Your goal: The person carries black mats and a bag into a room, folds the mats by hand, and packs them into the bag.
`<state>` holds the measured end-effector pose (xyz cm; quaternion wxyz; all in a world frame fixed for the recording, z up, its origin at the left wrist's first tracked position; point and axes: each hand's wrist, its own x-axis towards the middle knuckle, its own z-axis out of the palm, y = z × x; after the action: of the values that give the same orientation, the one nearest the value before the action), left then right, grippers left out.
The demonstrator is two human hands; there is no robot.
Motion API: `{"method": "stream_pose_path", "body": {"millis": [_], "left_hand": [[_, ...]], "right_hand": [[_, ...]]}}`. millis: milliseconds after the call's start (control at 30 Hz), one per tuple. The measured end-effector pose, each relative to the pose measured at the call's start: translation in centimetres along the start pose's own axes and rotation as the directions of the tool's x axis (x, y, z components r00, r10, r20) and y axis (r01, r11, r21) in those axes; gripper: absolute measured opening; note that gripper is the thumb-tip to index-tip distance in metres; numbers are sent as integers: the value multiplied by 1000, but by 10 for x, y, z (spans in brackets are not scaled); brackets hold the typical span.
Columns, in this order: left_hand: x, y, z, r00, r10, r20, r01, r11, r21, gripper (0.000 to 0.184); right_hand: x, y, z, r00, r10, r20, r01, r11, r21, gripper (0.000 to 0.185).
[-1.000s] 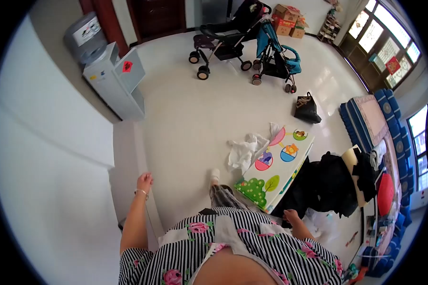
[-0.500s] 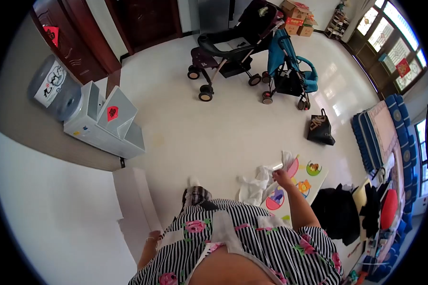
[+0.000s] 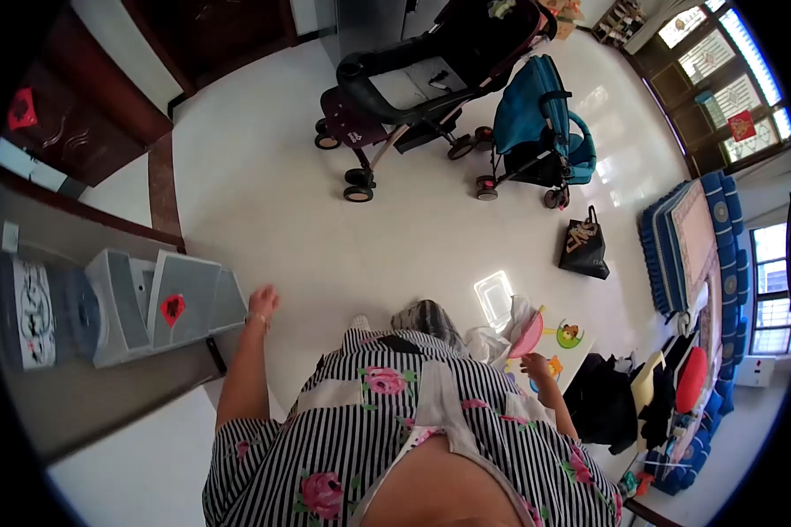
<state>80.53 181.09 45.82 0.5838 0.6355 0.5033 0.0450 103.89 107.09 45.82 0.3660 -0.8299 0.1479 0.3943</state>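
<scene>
My left hand (image 3: 264, 300) hangs out over the floor beside the water dispenser (image 3: 193, 299), holding nothing, with its fingers loosely apart. A bracelet circles that wrist. My right hand (image 3: 533, 364) is over the low white table (image 3: 580, 351) with cartoon animal prints, fingers loosely spread and nothing visible in them; whether it touches the tabletop I cannot tell. A crumpled whitish cloth or plastic sheet (image 3: 490, 344) lies at the table's left edge. Just beyond it is a bright rectangular outline (image 3: 494, 299), either a clear lid or a reflection.
A dark stroller (image 3: 413, 97) and a teal stroller (image 3: 532, 123) stand ahead. On the tiled floor (image 3: 395, 255) sits a black bag (image 3: 584, 246). Dark clothes (image 3: 602, 404) lie right of the table, near a blue sofa (image 3: 721, 237). A dark door (image 3: 220, 35) is at the back.
My body has stepped forward and the view has turned left. The left hand has swung forward from my side. The right hand has drawn back from the whitish sheet.
</scene>
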Motion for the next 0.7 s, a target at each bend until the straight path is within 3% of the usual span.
{"method": "stream_pose_path", "body": {"millis": [33,100,200,267,300,333,367,400,433,467,500,567,700], "left_hand": [[44,22,12,998,64,9,-63,996,-60,20],[82,104,42,995,76,60,-71,995,-74,18],[104,150,78,994,105,38,-103,993,-51,19],[134,153,105,997,69,-27,-70,997,-15,21],[136,150,116,999,-48,-17,49,995,82,23],[129,139,124,986,-167,-15,167,969,180,25],[118,90,121,959,-262,112,225,938,265,28],[141,62,122,907,-355,225,265,899,349,31],[125,94,135,887,-410,213,312,872,378,33],[100,129,147,856,-476,201,367,835,411,35],[100,120,147,871,-457,183,367,850,378,36],[115,103,145,901,-409,143,355,885,300,39],[137,153,147,848,-530,10,514,826,232,40]], "right_hand": [[-4,-19,-9,987,157,-30,-158,987,-8,37],[4,-46,-20,956,288,-57,-286,957,46,33],[63,-79,-45,953,304,-17,-303,953,11,31],[144,-106,-64,989,135,53,-133,990,-49,27],[193,-109,-71,999,-33,-15,30,987,-156,27],[208,-172,-78,979,-195,62,200,851,-486,28],[199,-210,-75,974,-226,-12,224,972,-73,27],[256,-235,-78,949,-314,27,311,916,-254,24],[270,-291,-85,882,-465,69,460,824,-331,24],[245,-383,-86,869,-488,86,481,789,-383,24],[272,-417,-88,788,-609,92,567,659,-495,24],[288,-503,-86,757,-649,77,610,659,-440,24],[313,-598,-69,721,-686,100,658,631,-411,24]]}}
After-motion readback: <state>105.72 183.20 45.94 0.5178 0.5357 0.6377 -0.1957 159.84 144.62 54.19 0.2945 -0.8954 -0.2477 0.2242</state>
